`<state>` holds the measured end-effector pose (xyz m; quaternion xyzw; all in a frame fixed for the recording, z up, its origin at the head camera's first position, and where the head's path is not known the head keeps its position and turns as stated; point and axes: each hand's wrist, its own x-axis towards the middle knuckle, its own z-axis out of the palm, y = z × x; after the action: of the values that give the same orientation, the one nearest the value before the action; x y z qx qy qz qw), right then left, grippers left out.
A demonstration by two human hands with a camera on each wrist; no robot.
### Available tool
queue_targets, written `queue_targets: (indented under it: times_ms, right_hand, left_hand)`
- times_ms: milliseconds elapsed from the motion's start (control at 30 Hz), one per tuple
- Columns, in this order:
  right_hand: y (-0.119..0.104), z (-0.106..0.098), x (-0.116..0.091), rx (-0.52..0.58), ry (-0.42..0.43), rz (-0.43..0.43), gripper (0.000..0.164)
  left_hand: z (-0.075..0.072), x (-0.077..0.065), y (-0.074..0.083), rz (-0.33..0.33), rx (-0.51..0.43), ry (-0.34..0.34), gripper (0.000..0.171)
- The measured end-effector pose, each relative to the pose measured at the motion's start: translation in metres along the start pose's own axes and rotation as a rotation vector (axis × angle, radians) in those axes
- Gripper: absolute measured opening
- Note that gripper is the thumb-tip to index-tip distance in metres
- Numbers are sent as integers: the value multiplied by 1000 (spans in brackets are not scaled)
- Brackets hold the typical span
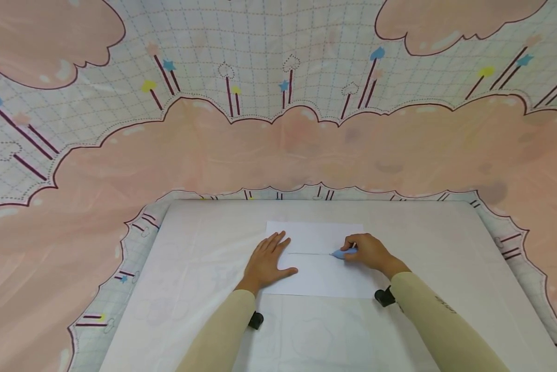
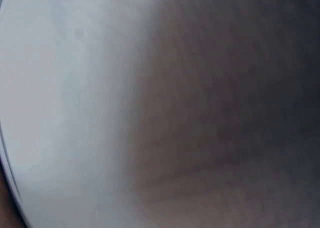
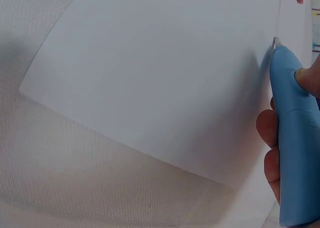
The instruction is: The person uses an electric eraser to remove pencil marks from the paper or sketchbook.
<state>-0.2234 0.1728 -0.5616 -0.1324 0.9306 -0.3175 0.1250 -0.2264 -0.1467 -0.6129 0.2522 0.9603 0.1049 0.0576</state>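
The left hand [image 1: 266,261] lies flat with its fingers and thumb spread, resting on the left part of the white paper [image 1: 320,281]. The right hand [image 1: 371,253], across the sheet from it, has its fingers curled round a blue tool [image 1: 345,253], whose narrow end points from the right hand toward the left. Between the two hands a thin dark line [image 1: 308,253] runs over the paper, from just beside the left hand to the tool's tip. Below and around both hands the paper lies on the pale-covered desk [image 1: 204,248]; beyond them hangs a patterned cloth [image 1: 260,155]. At each wrist, under a light sleeve [image 1: 222,330], sits a small black block [image 1: 384,297]. The right wrist view shows what the head view leaves too small: a metal tip [image 3: 277,41] at the tool's rounded nose, the right thumb pressed against its side and fingers wrapped on the opposite side. The left wrist view is mostly blur, so it cannot be told there what the left hand touches.
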Motion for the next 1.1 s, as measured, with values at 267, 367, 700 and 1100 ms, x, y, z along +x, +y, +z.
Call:
queue_targets:
  times_ms: [267, 367, 700, 1100]
  right_hand:
    - [1, 1, 1, 10, 1, -13, 8]
    - [1, 2, 3, 16, 2, -30, 8]
    - [-4, 9, 9, 15, 12, -68, 11]
    - [-11, 15, 22, 22, -9, -73, 11]
  left_hand:
    - [1, 0, -1, 0, -1, 1, 92]
    - [1, 0, -1, -1, -2, 4, 92]
    - [-2, 1, 1, -11, -16, -11, 92]
    - [-4, 2, 5, -25, -17, -14, 92]
